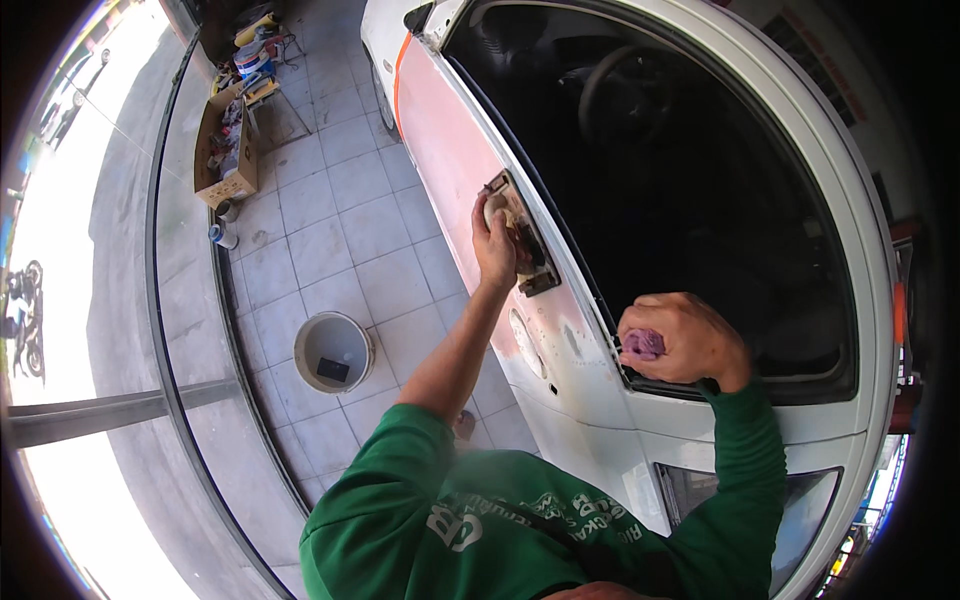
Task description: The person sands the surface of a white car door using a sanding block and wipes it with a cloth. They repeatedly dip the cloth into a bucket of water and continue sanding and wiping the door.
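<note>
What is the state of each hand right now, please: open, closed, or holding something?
Left hand: closed, holding a sanding block at the car door.
Right hand: closed around a crumpled purple cloth.

White lettering [455,528] (partly legible) on green sweatshirt [385,555]

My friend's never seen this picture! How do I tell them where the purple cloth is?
Find the white car, then its dark side window. Over the window's lower left corner is the person's right hand, closed in a fist. The purple cloth is the crumpled bundle peeking out of that fist, its colour unlike the long dark block in the left hand.
</note>
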Tool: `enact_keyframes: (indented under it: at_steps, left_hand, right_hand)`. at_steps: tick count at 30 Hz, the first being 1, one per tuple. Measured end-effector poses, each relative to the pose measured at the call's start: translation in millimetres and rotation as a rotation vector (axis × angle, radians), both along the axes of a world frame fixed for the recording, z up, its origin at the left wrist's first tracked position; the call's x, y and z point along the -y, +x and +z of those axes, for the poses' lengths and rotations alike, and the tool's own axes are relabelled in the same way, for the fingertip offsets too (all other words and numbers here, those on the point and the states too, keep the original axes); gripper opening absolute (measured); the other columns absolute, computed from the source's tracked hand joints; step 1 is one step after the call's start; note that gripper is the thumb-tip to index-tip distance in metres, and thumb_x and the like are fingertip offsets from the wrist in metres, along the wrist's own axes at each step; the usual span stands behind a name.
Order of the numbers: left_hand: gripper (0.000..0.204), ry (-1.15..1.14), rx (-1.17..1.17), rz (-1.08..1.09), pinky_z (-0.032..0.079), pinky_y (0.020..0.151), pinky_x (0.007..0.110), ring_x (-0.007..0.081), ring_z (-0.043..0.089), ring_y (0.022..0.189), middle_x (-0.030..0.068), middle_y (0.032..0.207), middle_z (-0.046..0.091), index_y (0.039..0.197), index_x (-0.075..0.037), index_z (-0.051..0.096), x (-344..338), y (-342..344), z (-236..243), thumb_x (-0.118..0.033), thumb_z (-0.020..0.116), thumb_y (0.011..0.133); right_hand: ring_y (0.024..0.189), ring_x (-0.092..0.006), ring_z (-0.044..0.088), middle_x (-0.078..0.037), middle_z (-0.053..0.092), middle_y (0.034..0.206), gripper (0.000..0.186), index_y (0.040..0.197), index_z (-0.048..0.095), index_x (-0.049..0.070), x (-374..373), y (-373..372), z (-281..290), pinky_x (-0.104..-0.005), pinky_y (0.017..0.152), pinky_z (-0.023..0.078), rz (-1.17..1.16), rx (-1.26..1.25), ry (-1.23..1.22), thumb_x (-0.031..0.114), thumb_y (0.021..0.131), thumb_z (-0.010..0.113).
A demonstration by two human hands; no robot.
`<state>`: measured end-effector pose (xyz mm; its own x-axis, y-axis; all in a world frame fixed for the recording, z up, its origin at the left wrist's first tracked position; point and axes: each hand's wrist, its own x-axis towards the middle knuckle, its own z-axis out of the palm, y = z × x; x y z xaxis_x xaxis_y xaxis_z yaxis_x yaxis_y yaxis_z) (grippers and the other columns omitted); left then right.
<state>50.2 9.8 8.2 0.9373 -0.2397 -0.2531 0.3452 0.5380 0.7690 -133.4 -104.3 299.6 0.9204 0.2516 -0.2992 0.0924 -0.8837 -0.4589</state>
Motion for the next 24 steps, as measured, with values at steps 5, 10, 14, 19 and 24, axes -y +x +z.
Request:
enact_keyframes:
  at_steps: [5, 10, 14, 19, 24]
  left_hand:
    - [0.05, 0.013, -0.032, 0.057, 0.047, 0.038, 0.032, 0.0138, 0.049, 0.042, 0.0066, 0.068, 0.055, 0.157, -0.016, 0.035, -3, 95, 11, -0.02, 0.047, 0.109]
    - [0.052, -0.011, -0.142, -0.097, 0.048, 0.038, 0.03, 0.0104, 0.048, 0.042, 0.0051, 0.072, 0.059, 0.159, -0.02, 0.031, 0, -104, -7, -0.016, 0.042, 0.109]
    - [0.046, 0.033, -0.155, 0.042, 0.046, 0.042, 0.034, 0.0135, 0.046, 0.046, 0.002, 0.07, 0.049, 0.154, -0.025, 0.039, 4, 9, -1, -0.024, 0.048, 0.109]
    - [0.046, -0.001, -0.096, 0.023, 0.048, 0.05, 0.033, 0.0123, 0.049, 0.054, 0.0017, 0.072, 0.05, 0.153, -0.023, 0.039, 5, 95, 12, -0.024, 0.049, 0.108]
    - [0.052, -0.037, -0.042, -0.086, 0.047, 0.046, 0.026, 0.0079, 0.05, 0.055, 0.0012, 0.077, 0.057, 0.158, -0.018, 0.033, -2, -103, -5, -0.028, 0.05, 0.11]
  right_hand:
    - [0.068, -0.0265, 0.073, -0.012, 0.074, 0.079, 0.025, 0.087, 0.076, 0.005, 42, -83, 101, -0.0344, 0.066, 0.057, -0.141, -0.478, 0.02, 0.021, 0.074, 0.088]
    - [0.069, -0.0235, 0.075, -0.011, 0.075, 0.078, 0.027, 0.087, 0.076, 0.005, 79, -129, 93, -0.0327, 0.065, 0.058, -0.308, -0.634, 0.218, 0.025, 0.074, 0.089]
    - [0.068, -0.0251, 0.074, -0.012, 0.075, 0.077, 0.027, 0.086, 0.076, 0.005, 70, -110, 91, -0.0345, 0.064, 0.058, -0.179, -0.524, 0.125, 0.025, 0.073, 0.088]
    - [0.069, -0.0275, 0.074, -0.013, 0.075, 0.079, 0.027, 0.087, 0.077, 0.006, 75, -121, 94, -0.0371, 0.064, 0.059, -0.101, -0.43, 0.038, 0.027, 0.073, 0.087]
    - [0.069, -0.0281, 0.074, -0.012, 0.072, 0.076, 0.026, 0.087, 0.076, 0.007, 80, -133, 96, -0.0384, 0.062, 0.059, -0.137, -0.458, 0.037, 0.027, 0.074, 0.087]
